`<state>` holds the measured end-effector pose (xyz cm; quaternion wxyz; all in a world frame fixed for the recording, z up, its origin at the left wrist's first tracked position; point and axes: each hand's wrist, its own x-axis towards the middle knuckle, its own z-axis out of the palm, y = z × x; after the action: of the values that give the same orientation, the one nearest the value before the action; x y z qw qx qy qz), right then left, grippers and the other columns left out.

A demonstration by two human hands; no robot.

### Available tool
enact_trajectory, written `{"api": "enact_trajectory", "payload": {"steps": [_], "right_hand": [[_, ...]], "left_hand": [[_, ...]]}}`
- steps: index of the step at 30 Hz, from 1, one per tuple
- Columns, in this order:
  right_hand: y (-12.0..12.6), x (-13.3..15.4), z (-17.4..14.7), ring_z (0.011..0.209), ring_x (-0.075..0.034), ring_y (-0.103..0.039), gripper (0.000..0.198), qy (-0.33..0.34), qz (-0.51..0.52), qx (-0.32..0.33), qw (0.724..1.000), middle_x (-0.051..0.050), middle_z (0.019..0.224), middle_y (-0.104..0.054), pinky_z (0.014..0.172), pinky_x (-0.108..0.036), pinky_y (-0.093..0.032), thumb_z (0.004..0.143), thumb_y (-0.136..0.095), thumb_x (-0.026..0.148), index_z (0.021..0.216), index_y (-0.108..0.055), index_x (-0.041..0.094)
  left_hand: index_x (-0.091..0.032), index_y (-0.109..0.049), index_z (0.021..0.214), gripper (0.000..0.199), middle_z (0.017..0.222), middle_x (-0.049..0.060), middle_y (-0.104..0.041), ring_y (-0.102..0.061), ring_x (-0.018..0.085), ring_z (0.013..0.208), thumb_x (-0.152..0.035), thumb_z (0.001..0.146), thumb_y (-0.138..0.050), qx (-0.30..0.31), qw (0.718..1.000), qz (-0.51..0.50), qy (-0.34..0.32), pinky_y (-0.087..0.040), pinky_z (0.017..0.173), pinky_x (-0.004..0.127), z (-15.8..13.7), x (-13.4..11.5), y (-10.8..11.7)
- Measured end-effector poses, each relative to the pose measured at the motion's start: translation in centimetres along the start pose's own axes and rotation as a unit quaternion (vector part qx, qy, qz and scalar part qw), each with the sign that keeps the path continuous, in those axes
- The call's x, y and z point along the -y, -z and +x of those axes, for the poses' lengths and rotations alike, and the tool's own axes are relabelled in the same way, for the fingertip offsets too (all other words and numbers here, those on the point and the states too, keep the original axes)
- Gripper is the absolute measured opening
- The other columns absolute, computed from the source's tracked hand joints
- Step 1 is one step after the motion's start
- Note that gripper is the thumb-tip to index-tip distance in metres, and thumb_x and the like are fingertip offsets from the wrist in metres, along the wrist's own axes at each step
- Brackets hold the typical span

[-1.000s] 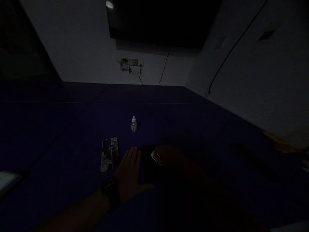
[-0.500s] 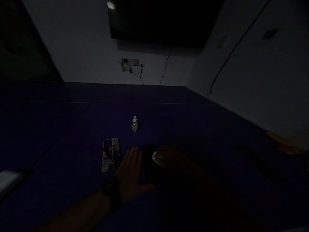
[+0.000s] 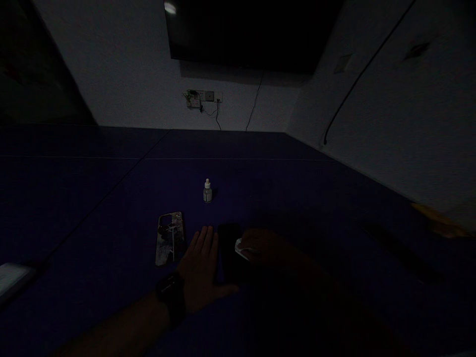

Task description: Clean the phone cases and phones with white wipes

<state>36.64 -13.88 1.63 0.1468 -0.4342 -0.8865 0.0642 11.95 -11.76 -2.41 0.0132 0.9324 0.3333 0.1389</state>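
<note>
A dark phone (image 3: 228, 248) lies flat on the blue surface between my hands, dim in the low light. My left hand (image 3: 201, 270) rests flat along its left side, fingers stretched out and the thumb by its lower edge. On the phone, my right hand (image 3: 260, 245) presses a folded white cloth (image 3: 241, 249), its fingers closed around it. A patterned phone case (image 3: 170, 240) with a camera cutout lies just left of my left hand. Beyond the hands stands a small dropper bottle (image 3: 207, 192) with a white top, upright.
A white object (image 3: 15, 277) sits at the far left edge. To the right is a long dark object (image 3: 399, 253), hard to make out, with something yellow-orange (image 3: 441, 220) beyond it. A large screen (image 3: 245, 34) and sockets (image 3: 204, 96) are on the back wall.
My right hand and the white cloth have shifted slightly toward me on the phone. My left hand, the case and the bottle stay in place.
</note>
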Motion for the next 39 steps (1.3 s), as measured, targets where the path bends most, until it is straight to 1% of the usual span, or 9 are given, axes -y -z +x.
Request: {"api": "enact_trajectory", "payload": {"steps": [6,9,12,15,21,24,28,33,39], "right_hand": [[-0.1,0.7,0.7,0.091,-0.018,-0.070,0.015,0.008,-0.010,0.011,1.000,-0.008,0.102,-0.074,0.080,-0.029,-0.056,0.096,-0.059,0.021,0.102,-0.073,0.018],[0.0,0.1,0.4,0.094,-0.018,-0.069,0.016,0.002,-0.008,-0.002,1.000,-0.008,0.105,-0.074,0.083,-0.029,-0.055,0.098,-0.057,0.022,0.103,-0.072,0.019],[0.1,-0.2,-0.2,0.097,-0.017,-0.069,0.017,0.010,-0.004,0.015,1.000,-0.007,0.108,-0.073,0.086,-0.029,-0.054,0.098,-0.056,0.021,0.107,-0.071,0.020],[-0.2,0.2,0.0,0.094,-0.016,-0.068,0.016,0.000,-0.004,0.033,0.999,-0.007,0.106,-0.073,0.083,-0.028,-0.054,0.097,-0.058,0.022,0.107,-0.071,0.020],[0.0,0.4,0.3,0.096,-0.019,-0.068,0.018,-0.009,-0.045,0.025,0.999,-0.008,0.106,-0.073,0.085,-0.032,-0.054,0.098,-0.055,0.021,0.106,-0.072,0.019],[0.3,0.5,0.1,0.092,-0.020,-0.069,0.018,0.004,-0.064,0.037,0.997,-0.009,0.105,-0.073,0.082,-0.032,-0.054,0.099,-0.054,0.021,0.105,-0.071,0.019],[-0.7,1.3,1.1,0.087,-0.020,-0.068,0.015,0.009,-0.081,0.046,0.996,-0.009,0.099,-0.072,0.075,-0.030,-0.054,0.098,-0.057,0.022,0.098,-0.072,0.018],[-2.3,1.6,2.6,0.087,-0.019,-0.065,0.016,-0.012,-0.087,-0.001,0.996,-0.009,0.097,-0.070,0.074,-0.029,-0.052,0.099,-0.056,0.023,0.096,-0.071,0.017],[-1.6,1.4,2.0,0.088,-0.018,-0.066,0.016,0.061,-0.056,0.034,0.996,-0.007,0.096,-0.072,0.078,-0.029,-0.052,0.098,-0.058,0.025,0.096,-0.072,0.018]], "left_hand": [[-0.001,-0.028,0.155,0.120,0.159,0.030,-0.029,-0.028,0.045,0.148,-0.093,0.077,-0.035,-0.003,1.000,0.008,-0.001,-0.029,0.117,0.059,0.1,-0.2,0.1],[-0.001,-0.030,0.154,0.121,0.159,0.030,-0.030,-0.029,0.045,0.148,-0.093,0.076,-0.036,-0.006,1.000,0.010,0.003,-0.029,0.117,0.059,0.0,-0.2,0.1],[-0.001,-0.031,0.154,0.121,0.158,0.030,-0.030,-0.029,0.045,0.148,-0.094,0.076,-0.036,-0.010,1.000,0.010,0.006,-0.029,0.117,0.059,0.0,-0.1,-0.1],[-0.001,-0.029,0.154,0.121,0.159,0.030,-0.030,-0.028,0.045,0.148,-0.093,0.076,-0.036,-0.015,1.000,0.010,0.002,-0.029,0.118,0.058,-0.1,-0.1,-0.2],[-0.002,-0.022,0.157,0.122,0.161,0.030,-0.025,-0.026,0.044,0.149,-0.093,0.077,-0.036,-0.014,1.000,-0.001,0.001,-0.027,0.118,0.060,-0.1,-0.1,-0.4],[-0.001,-0.027,0.155,0.122,0.160,0.031,-0.025,-0.026,0.045,0.149,-0.094,0.076,-0.035,0.001,1.000,-0.006,0.006,-0.028,0.118,0.059,0.0,-0.1,-0.2],[-0.002,-0.027,0.156,0.121,0.160,0.030,-0.027,-0.027,0.045,0.149,-0.094,0.076,-0.034,-0.009,1.000,-0.008,0.008,-0.027,0.118,0.059,0.0,-0.2,-0.2],[-0.002,-0.029,0.155,0.120,0.159,0.029,-0.029,-0.029,0.045,0.148,-0.093,0.077,-0.035,-0.008,1.000,-0.004,0.007,-0.028,0.118,0.058,0.0,-0.2,-0.3],[-0.001,-0.031,0.153,0.121,0.159,0.030,-0.029,-0.028,0.045,0.148,-0.094,0.076,-0.034,-0.005,1.000,-0.007,0.009,-0.027,0.118,0.059,0.0,-0.2,-0.4]]}}
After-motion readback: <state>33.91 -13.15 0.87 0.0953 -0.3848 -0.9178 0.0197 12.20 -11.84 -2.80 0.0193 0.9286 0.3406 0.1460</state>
